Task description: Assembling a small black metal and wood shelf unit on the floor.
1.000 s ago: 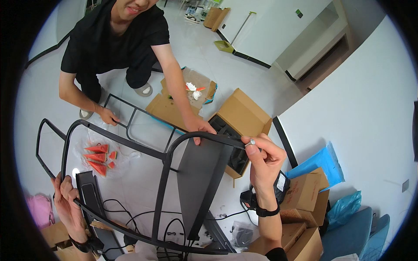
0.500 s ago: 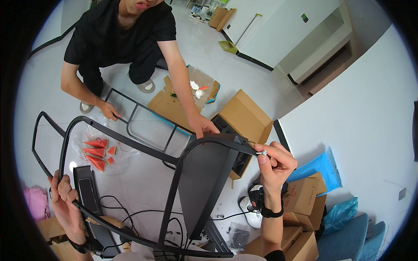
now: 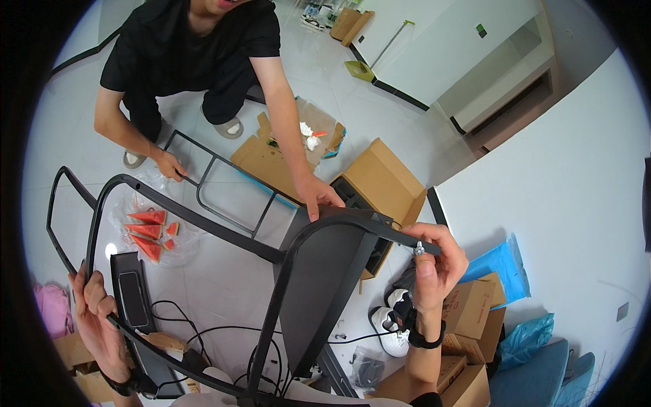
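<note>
A black metal tube frame (image 3: pixel 190 214) with bent corners is held tilted before me, a dark grey panel (image 3: pixel 319 281) set in it. My left hand (image 3: pixel 98 306) is closed round the tube at the frame's left side. At the far right end of the tube, my right hand (image 3: pixel 437 271) pinches a small silver bolt (image 3: pixel 419 249) against the tube, thumb below and forefinger curled over the end. How far the bolt sits in a hole cannot be seen. Across from me, a squatting person's hand (image 3: pixel 319 195) rests on the panel's top edge.
The person's other hand (image 3: pixel 171 165) grips a second black frame (image 3: pixel 213 157). Watermelon slices (image 3: pixel 145 232) lie on plastic film. An open carton (image 3: pixel 390 180), a phone (image 3: pixel 133 298), black cables (image 3: pixel 230 330), a bag of small parts (image 3: pixel 368 370) and cardboard boxes (image 3: pixel 468 315) are around.
My right hand has shifted slightly right, and its forefinger now curls over the tube end, with the bolt turned more upright. The frame's left side has moved a little left and up.
</note>
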The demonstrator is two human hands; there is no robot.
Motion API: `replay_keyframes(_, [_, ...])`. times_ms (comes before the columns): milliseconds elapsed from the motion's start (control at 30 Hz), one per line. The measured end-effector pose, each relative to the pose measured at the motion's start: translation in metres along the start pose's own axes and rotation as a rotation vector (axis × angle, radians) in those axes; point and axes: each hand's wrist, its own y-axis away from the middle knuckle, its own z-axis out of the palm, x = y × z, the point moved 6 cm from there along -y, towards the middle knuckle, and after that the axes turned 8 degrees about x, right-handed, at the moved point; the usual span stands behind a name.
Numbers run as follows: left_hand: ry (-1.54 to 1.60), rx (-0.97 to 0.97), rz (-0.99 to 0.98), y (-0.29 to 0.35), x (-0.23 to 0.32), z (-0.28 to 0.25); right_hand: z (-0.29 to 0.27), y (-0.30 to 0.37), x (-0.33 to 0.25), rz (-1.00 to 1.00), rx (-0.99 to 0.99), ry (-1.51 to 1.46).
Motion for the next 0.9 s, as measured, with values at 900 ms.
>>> replay_keyframes(900, [-0.012,0.032,-0.022,0.01,0.038,-0.026,0.031,-0.024,0.009,0.533,-0.107,-0.137])
